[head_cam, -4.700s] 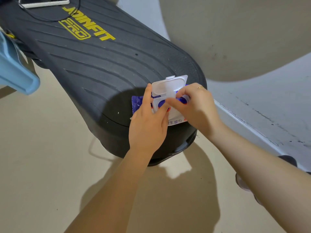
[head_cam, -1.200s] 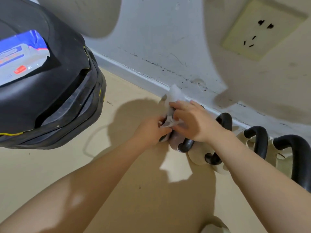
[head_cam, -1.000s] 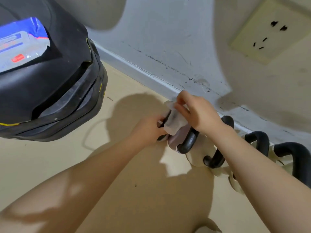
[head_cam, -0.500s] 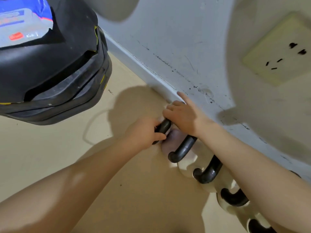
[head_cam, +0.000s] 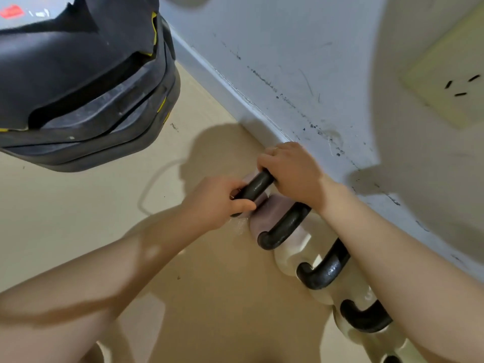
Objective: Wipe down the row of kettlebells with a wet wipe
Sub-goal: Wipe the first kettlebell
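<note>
Right hand [head_cam: 290,174] curled over the far end of the black handle [head_cam: 258,186] of the first kettlebell [head_cam: 258,200], fingers wrapped down on the wall side; the wet wipe was not visible and was presumably trapped under this palm, though that could not be confirmed. Left hand [head_cam: 220,203] gripped the near end of the same handle, thumb lying along its front and fingers hidden beneath. Both forearms reached in from below, the right one passing over the kettlebells behind it.

Just right of the hands the row ran on along the skirting of the wall [head_cam: 301,74]: a second kettlebell [head_cam: 281,227], a third [head_cam: 323,269] and a fourth [head_cam: 366,318], each touching the next. Up and left of the hands hung the black padded equipment [head_cam: 86,82], above the floor [head_cam: 78,218].

Risks, as judged: the bell might tip or roll if the two-handed rubbing pulled sideways, knocking its neighbour; the right knuckles, close to the wall, might scrape it; and a bunched wipe might clean only the handle, leaving the pale body untouched.
</note>
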Action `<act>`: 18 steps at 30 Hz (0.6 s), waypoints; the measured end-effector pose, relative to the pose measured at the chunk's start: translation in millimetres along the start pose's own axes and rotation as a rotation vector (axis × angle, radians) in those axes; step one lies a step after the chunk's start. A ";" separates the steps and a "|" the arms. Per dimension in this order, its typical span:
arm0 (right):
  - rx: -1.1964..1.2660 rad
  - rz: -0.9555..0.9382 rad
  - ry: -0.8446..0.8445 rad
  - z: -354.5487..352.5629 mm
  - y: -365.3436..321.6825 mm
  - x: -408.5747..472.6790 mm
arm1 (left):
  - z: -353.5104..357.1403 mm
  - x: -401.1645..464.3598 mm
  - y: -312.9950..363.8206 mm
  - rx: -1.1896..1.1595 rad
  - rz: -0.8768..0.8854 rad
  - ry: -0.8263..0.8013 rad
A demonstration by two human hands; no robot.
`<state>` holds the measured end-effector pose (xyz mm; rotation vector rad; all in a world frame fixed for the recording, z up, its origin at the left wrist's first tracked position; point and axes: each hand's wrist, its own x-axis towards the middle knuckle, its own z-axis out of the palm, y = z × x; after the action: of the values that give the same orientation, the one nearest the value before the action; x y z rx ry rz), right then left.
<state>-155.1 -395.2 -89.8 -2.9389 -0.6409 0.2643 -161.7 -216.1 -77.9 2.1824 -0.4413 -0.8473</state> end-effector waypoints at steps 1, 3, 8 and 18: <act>-0.029 -0.075 -0.004 3.2 -10.7 -2.4 | 1.7 0.1 -1.4 -0.002 -0.003 0.017; -0.058 -0.176 -0.045 2.4 -20.4 -3.4 | 5.7 -1.9 -1.9 0.013 -0.008 0.047; 0.232 0.037 -0.065 -5.3 24.3 3.5 | 10.9 -4.7 -4.1 -0.011 -0.031 0.075; 0.083 -0.104 -0.162 -7.3 -5.1 0.3 | 10.3 -6.8 -5.1 -0.047 -0.032 0.053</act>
<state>-155.5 -391.1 -82.0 -2.8144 -0.7810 0.5096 -173.5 -214.4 -84.0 2.1685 -0.3578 -0.8069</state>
